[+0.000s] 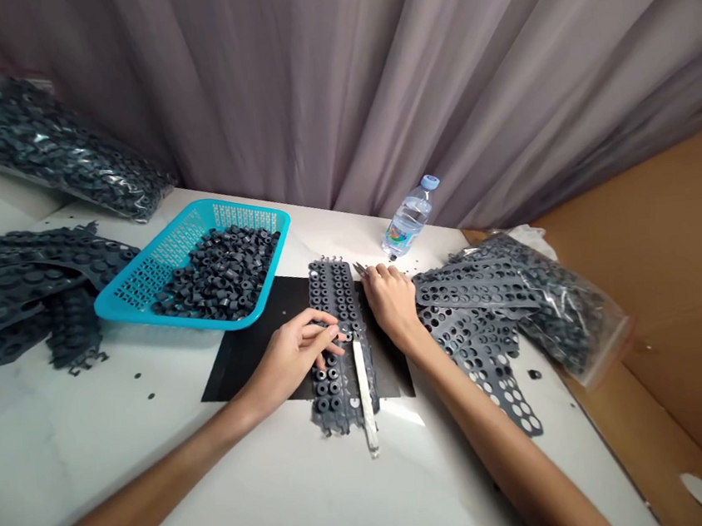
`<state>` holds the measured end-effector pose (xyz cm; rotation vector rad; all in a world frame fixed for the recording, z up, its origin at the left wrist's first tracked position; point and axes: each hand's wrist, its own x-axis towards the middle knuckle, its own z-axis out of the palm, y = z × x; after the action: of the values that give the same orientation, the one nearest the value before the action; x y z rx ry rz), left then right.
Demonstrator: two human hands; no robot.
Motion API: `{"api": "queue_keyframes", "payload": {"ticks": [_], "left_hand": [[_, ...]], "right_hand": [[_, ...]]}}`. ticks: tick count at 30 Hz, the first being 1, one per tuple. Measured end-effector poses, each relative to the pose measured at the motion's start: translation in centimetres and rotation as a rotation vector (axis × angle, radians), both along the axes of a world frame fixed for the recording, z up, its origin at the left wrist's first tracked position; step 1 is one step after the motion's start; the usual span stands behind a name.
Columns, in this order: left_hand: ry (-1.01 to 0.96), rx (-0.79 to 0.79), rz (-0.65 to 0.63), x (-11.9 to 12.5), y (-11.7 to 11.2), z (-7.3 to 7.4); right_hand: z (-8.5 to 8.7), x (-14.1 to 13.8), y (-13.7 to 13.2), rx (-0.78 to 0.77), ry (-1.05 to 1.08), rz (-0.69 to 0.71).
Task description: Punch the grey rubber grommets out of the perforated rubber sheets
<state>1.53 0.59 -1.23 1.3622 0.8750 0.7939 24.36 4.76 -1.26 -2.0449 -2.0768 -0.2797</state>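
Observation:
A dark grey rubber sheet studded with small ring parts lies on a black mat at the table's middle. My left hand rests flat on the sheet's left side, fingers stretched across it. My right hand is closed on small metal tweezers, whose tips point at the sheet's upper right edge. A white strip lies lengthwise on the sheet's near half.
A turquoise basket of loose grey rings stands left of the mat. Emptied punched sheets and a plastic bag of parts lie right. More sheets and a bag sit left. A water bottle lies behind.

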Motion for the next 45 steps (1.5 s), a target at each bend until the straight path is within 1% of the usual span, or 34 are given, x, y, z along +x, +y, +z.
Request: {"api": "queue_keyframes", "payload": {"ticks": [2, 3, 4, 5, 6, 7, 8, 10, 12, 14, 16, 19, 21, 23, 24, 26, 28, 30, 32, 33, 35, 36, 37, 39, 41, 43, 45], "left_hand": [[0.001, 0.001, 0.017, 0.1, -0.2, 0.4], [-0.008, -0.009, 0.025, 0.1, -0.4, 0.5], [-0.018, -0.020, 0.025, 0.2, -0.5, 0.7], [-0.027, -0.033, 0.017, 0.3, -0.7, 0.9], [-0.033, -0.044, 0.002, 0.5, -0.9, 1.1], [-0.034, -0.056, -0.018, 0.6, -1.2, 1.2], [-0.033, -0.069, -0.039, 0.7, -1.4, 1.4], [-0.033, -0.099, -0.066, 0.9, -1.9, 1.7], [-0.031, -0.131, -0.077, 1.0, -2.1, 1.9], [-0.039, -0.152, -0.081, 1.1, -2.2, 1.8], [-0.043, -0.153, -0.081, 1.3, -2.1, 1.5], [-0.026, -0.098, -0.077, 1.6, -2.1, 0.8], [0.002, -0.045, -0.068, 1.8, -2.2, 0.7], [0.074, 0.048, -0.048, 1.7, -2.2, 0.9], [0.133, 0.130, -0.035, 1.7, -2.3, 1.1], [0.268, 0.339, -0.040, 1.5, -2.4, 1.3], [0.383, 0.507, -0.105, 1.4, -2.6, 1.1], [0.462, 0.598, -0.190, 1.5, -3.0, 0.6], [0.520, 0.667, -0.242, 1.7, -3.5, 0.0], [0.542, 0.701, -0.252, 1.9, -3.8, -0.2], [0.579, 0.750, -0.251, 2.2, -4.3, -0.5], [0.591, 0.763, -0.239, 2.3, -4.5, -0.6], [0.601, 0.771, -0.222, 2.5, -4.7, -0.7], [0.613, 0.788, -0.178, 2.6, -4.9, -0.7], [0.613, 0.796, -0.138, 2.7, -5.1, -0.8], [0.592, 0.789, -0.113, 2.7, -5.2, -0.9], [0.545, 0.762, -0.109, 2.7, -5.2, -0.8]], "right_hand": [[1.0, -0.4, -2.0, 0.020, 0.059, 0.057], [1.6, -0.7, -3.3, 0.049, 0.190, 0.170], [2.2, -1.0, -4.6, 0.035, 0.331, 0.322], [2.7, -1.3, -5.8, -0.030, 0.453, 0.476], [3.2, -1.6, -7.0, -0.082, 0.554, 0.590], [3.5, -1.7, -7.9, -0.092, 0.641, 0.631], [3.8, -1.8, -8.7, -0.081, 0.710, 0.641], [4.0, -1.6, -9.6, -0.075, 0.823, 0.614], [3.8, -1.1, -9.9, -0.129, 0.899, 0.600], [3.5, -0.6, -10.0, -0.208, 0.924, 0.613], [3.1, -0.5, -10.1, -0.214, 0.911, 0.603], [2.7, -0.8, -10.2, -0.115, 0.882, 0.563], [2.7, -0.6, -10.2, -0.064, 0.851, 0.576], [2.9, 0.6, -10.0, 0.002, 0.764, 0.562], [3.0, 1.5, -9.8, 0.047, 0.693, 0.521], [3.0, 4.0, -9.4, 0.101, 0.505, 0.380], [2.7, 6.7, -9.0, 0.064, 0.359, 0.239], [2.1, 8.9, -8.9, 0.046, 0.245, 0.154], [1.8, 9.8, -9.0, 0.068, 0.127, 0.108], [1.7, 9.7, -9.1, 0.088, 0.077, 0.090], [2.0, 8.8, -9.3, 0.141, 0.028, 0.066], [2.3, 8.0, -9.5, 0.161, 0.036, 0.079], [2.7, 7.1, -9.6, 0.169, 0.072, 0.123], [3.3, 5.2, -10.0, 0.051, 0.186, 0.316], [3.7, 3.7, -10.4, -0.157, 0.289, 0.491], [3.6, 2.6, -10.7, -0.270, 0.310, 0.579], [3.3, 2.1, -10.8, -0.284, 0.282, 0.611]]}}
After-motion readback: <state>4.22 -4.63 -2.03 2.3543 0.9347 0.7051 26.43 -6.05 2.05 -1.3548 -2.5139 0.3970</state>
